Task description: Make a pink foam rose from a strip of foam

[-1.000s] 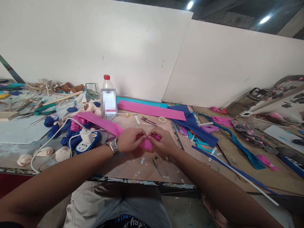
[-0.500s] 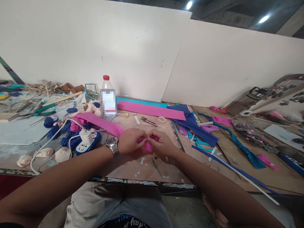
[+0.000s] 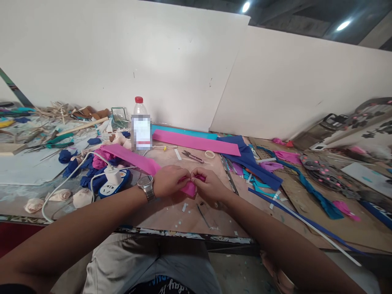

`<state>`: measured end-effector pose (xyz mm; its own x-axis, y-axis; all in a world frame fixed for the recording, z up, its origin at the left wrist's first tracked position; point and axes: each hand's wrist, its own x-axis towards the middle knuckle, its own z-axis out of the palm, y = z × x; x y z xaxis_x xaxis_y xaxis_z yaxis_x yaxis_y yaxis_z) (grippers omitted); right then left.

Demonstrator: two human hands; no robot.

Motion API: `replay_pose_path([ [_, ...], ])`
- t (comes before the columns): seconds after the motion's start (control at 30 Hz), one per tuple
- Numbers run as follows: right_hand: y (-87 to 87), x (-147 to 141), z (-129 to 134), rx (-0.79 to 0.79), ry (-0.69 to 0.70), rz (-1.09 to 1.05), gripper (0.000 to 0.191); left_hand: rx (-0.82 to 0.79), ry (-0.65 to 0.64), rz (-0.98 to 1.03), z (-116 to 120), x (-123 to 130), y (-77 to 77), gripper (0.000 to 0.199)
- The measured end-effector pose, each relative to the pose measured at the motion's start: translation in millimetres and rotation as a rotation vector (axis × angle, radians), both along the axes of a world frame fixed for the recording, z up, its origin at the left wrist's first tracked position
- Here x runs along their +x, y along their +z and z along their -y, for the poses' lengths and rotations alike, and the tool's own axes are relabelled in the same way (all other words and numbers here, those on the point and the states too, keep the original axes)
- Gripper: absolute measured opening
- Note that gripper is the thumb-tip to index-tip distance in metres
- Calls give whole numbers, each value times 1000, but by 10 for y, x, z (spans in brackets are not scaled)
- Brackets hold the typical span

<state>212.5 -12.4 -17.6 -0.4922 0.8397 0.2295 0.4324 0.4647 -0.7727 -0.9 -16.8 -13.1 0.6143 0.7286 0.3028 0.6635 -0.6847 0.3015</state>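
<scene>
Both hands meet over the front of the table, pinching the bright pink strip (image 3: 188,189), which looks like crepe paper. My left hand (image 3: 170,179), with a metal watch (image 3: 146,188) on its wrist, grips the strip from the left side. Fingertips of my right hand (image 3: 209,184) press together on its right part. The gathered part between the fingers is partly hidden. A long pink length (image 3: 134,158) runs from behind my left hand back toward the left. Just beyond the hands lie small thread snips (image 3: 192,157) and a roll of tape (image 3: 210,154).
A red-capped bottle (image 3: 141,108) stands behind a power strip (image 3: 114,184) with a white cable. Cream fabric-like roses (image 3: 60,195) and dark blue bunches lie at left. A flat pink strip (image 3: 196,143) lies at the back. Blue strips (image 3: 263,171) and cardboard (image 3: 294,183) spread right.
The hands stay nearly in place, still pinching the pink strip. Only slight finger movement shows, and the view has shifted a little.
</scene>
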Motion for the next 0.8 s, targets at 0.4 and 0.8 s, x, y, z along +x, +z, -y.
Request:
replay_pose_path([
  [0.4, 20, 36, -63, 128, 3, 131, 15, -124, 59, 79, 58, -34, 113, 29],
  [0.8, 90, 106, -76, 218, 37, 138, 7, -284, 32, 103, 23, -66, 181, 33],
])
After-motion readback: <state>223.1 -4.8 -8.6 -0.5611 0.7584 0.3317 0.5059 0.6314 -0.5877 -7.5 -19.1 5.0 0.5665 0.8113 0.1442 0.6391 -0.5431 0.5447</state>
